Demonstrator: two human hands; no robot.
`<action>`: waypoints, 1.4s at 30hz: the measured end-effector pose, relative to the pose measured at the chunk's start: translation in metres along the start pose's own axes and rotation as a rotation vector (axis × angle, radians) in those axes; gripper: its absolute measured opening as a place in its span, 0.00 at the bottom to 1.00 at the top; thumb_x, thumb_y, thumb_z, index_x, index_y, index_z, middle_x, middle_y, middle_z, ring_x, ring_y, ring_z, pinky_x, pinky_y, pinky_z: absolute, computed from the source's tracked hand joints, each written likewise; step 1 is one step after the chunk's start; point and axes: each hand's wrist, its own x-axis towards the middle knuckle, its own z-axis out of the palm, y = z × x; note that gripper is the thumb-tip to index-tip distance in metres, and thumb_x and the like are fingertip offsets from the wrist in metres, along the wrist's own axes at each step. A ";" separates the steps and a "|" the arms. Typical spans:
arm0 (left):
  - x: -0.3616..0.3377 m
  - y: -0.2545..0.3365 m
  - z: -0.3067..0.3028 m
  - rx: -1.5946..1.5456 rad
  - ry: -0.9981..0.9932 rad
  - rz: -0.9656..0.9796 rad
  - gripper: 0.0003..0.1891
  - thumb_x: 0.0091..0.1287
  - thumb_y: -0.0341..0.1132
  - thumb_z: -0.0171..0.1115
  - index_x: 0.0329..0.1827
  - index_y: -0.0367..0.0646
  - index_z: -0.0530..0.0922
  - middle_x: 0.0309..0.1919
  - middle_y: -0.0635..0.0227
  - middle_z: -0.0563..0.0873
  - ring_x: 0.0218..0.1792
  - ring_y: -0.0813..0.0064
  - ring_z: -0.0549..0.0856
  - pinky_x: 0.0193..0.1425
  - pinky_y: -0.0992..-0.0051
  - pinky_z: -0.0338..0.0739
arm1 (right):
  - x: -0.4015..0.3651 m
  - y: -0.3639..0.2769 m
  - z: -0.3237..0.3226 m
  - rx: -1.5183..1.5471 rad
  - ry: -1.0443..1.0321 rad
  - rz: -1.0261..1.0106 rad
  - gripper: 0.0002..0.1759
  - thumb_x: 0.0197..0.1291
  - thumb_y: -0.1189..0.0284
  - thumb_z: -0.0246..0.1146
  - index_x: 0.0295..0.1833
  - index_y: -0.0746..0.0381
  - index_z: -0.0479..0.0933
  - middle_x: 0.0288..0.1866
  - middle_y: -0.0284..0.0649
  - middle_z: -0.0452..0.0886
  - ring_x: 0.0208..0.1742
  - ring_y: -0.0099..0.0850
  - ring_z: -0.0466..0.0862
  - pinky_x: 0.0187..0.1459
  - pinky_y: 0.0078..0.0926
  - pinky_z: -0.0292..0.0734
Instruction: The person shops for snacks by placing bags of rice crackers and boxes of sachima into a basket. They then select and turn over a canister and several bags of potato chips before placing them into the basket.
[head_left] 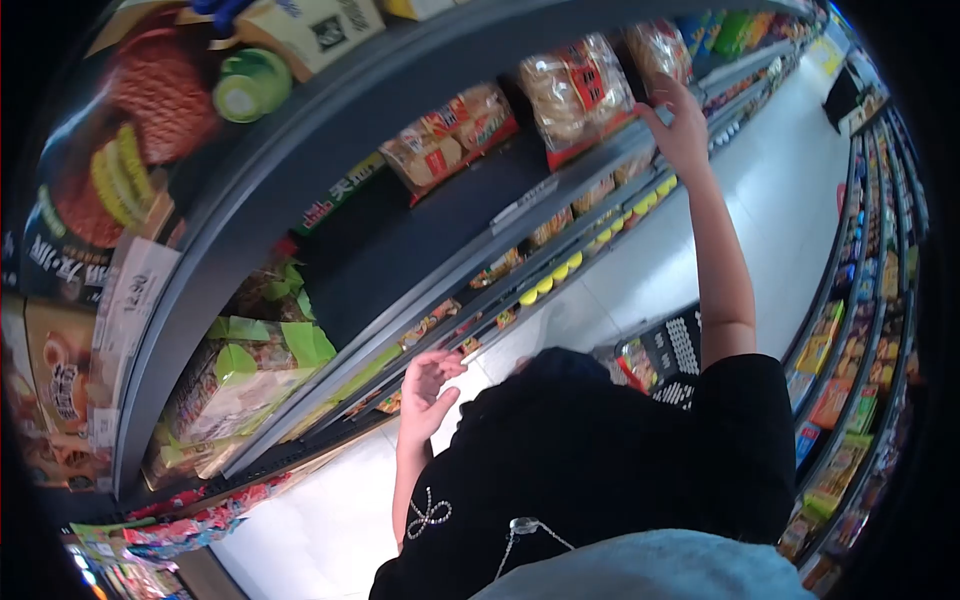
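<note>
My right hand (682,130) reaches up to a shelf, its thumb apart from its fingers. The fingertips meet the lower front of a clear bag of pale, bread-like food (658,48), partly behind the hand. Close to the thumb stands a larger clear bag of round, pale pieces (562,100) with a red label. Farther left on the same shelf lies a red-and-clear food packet (450,140). My left hand (430,388) hovers in front of the lower shelf edge, fingers loosely curled, thumb apart, holding nothing.
Green-and-clear bags (255,365) sit at the shelf's left end. Boxed goods and a price tag (140,280) are on the upper shelf. A dark basket (670,350) with packets stands on the aisle floor. Another stocked shelf (850,400) runs along the right.
</note>
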 end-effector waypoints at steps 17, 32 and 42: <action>-0.044 -0.009 -0.023 0.147 -0.126 -0.304 0.17 0.59 0.21 0.54 0.51 0.37 0.66 0.43 0.61 0.76 0.43 0.74 0.77 0.54 0.73 0.69 | -0.415 -0.039 -0.109 -0.570 -0.732 1.051 0.38 0.45 0.41 0.59 0.44 0.68 0.68 0.41 0.52 0.77 0.43 0.44 0.79 0.41 0.37 0.74; -0.096 -0.016 -0.039 0.171 -0.127 -0.450 0.13 0.61 0.23 0.54 0.49 0.38 0.68 0.41 0.63 0.78 0.42 0.74 0.78 0.52 0.75 0.71 | -0.455 -0.077 -0.106 -0.593 -0.735 0.887 0.12 0.50 0.65 0.57 0.37 0.59 0.73 0.28 0.46 0.79 0.33 0.43 0.80 0.36 0.41 0.74; -0.118 -0.054 -0.024 0.038 -0.292 -0.628 0.11 0.61 0.22 0.54 0.47 0.37 0.69 0.40 0.62 0.79 0.42 0.76 0.78 0.51 0.76 0.72 | -0.464 -0.134 -0.084 -0.542 -0.897 0.889 0.13 0.51 0.63 0.54 0.37 0.59 0.74 0.31 0.45 0.80 0.36 0.42 0.80 0.39 0.40 0.75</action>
